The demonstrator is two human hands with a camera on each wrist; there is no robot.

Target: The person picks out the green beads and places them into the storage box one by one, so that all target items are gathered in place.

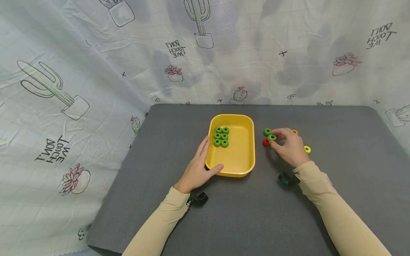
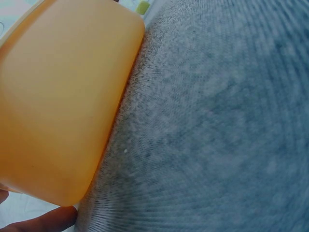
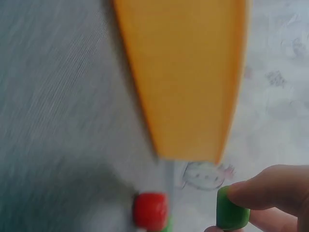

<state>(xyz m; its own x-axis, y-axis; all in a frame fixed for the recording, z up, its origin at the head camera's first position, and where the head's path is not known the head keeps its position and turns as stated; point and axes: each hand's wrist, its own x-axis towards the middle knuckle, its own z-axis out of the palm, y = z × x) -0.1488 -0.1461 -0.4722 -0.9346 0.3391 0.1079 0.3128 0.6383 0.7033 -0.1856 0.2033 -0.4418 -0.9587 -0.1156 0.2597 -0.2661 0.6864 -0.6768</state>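
A yellow tray (image 1: 238, 156) stands on the grey table, with several green ring beads (image 1: 225, 136) grouped in its left half. My left hand (image 1: 199, 170) rests against the tray's near left corner, fingers along the left side and thumb on the near rim. To the right of the tray, my right hand (image 1: 289, 146) pinches a green bead (image 3: 232, 209) between thumb and fingers, raised off the table. Close by its fingertips lie another green bead (image 1: 267, 132) and a red bead (image 1: 266, 142).
A yellow bead (image 1: 307, 149) and an orange-yellow bead (image 1: 295, 132) lie beside the right hand, the latter partly hidden. Behind the grey table (image 1: 179, 131) hangs a white cloth (image 1: 256, 46) printed with cacti.
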